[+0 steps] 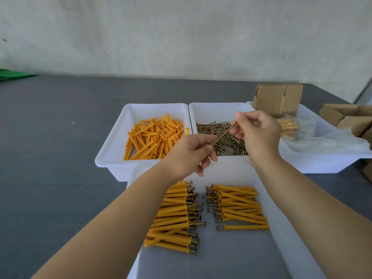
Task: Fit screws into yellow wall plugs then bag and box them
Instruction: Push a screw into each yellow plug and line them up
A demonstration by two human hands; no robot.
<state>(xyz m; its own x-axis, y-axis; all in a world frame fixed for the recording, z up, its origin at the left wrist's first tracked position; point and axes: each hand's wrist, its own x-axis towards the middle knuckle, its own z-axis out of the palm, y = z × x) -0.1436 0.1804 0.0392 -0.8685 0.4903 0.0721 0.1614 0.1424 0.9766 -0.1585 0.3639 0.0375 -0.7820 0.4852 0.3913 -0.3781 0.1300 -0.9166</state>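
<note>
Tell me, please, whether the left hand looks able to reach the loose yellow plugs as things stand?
Probably yes: the left hand hovers beside the open tray of yellow plugs, nothing covering them, though it pinches a screw.

head-worn view, facing down, near table [50,137]

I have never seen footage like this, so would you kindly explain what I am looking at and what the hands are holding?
This single picture comes from a camera worn on a person's head, looking down at their own bare hands; no machine is involved. On the grey table stand white plastic tubs: one with loose yellow plastic wall plugs, one with loose brass-coloured screws, and a nearer white tray with two rows of finished yellow plugs with screws fitted. To the right, another tub holds folded brown cardboard boxes and clear plastic bags. The left hand and right hand together pinch one long screw above the screw tub.
</note>
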